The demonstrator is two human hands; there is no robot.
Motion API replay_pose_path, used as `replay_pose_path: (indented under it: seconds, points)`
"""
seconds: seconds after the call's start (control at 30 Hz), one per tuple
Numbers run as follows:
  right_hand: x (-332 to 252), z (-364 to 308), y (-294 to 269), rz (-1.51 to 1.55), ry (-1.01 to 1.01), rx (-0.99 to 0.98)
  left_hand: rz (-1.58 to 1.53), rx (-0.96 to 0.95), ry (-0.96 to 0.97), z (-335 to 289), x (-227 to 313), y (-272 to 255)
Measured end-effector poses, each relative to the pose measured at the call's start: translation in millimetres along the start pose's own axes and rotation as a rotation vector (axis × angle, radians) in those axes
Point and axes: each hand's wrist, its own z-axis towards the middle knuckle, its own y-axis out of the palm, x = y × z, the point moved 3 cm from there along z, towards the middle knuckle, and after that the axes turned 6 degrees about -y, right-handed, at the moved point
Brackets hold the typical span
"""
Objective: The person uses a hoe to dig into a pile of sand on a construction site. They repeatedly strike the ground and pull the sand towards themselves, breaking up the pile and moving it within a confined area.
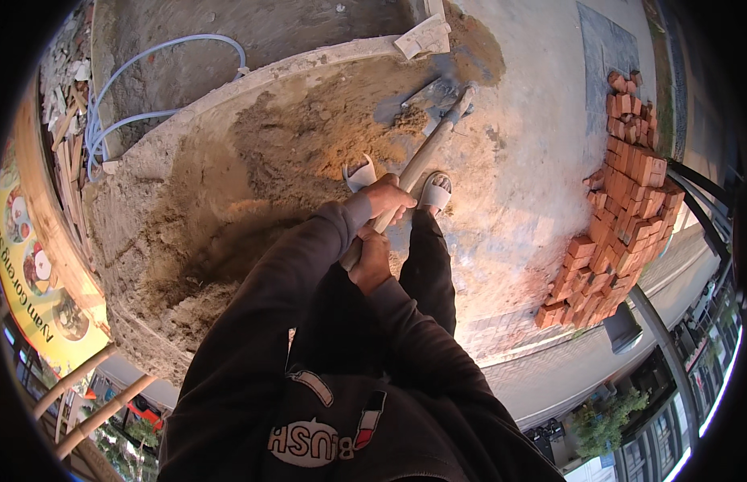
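Observation:
Both my hands are wrapped round the wooden handle of a hoe [425, 157]. My left hand [386, 198] grips farther up the shaft. My right hand [371, 259] is closed near the handle's butt end, close to my body. The handle slants away to the upper right, and its grey metal blade [432, 98] is down on the ground at the far end. Damp brown sand [297, 140] is spread to the left of the blade, with some clumps against it. My sandalled feet stand on either side of the handle.
A stack of red bricks [622, 209] stands at the right. A low concrete edge [309, 58] curves across the far side, with a pale blue hose [160, 48] beyond it. Wood scraps [68, 153] and a yellow banner [48, 297] are at the left.

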Motion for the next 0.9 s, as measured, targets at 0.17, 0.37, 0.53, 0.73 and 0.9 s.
replay_pose_path:
  seconds: [0.17, 0.37, 0.53, 0.73, 0.9]
  points:
    - [2, -13, 28, 0.056, 0.092, -0.025, 0.041, 0.076, -0.003, -21, 8, -15]
    - [-18, -39, 49, 0.171, 0.236, -0.21, -0.025, 0.072, 0.009, -40, 13, -24]
    - [-52, -90, 45, 0.202, 0.375, -0.277, -0.387, 0.025, 0.044, -79, 8, 4]
    - [-101, -165, 45, -0.326, 0.39, -0.181, -1.043, -0.119, 0.114, -74, -23, 10]
    - [-131, -192, 48, -0.781, 0.484, -0.18, -1.327, -0.037, 0.387, -43, -42, -26]
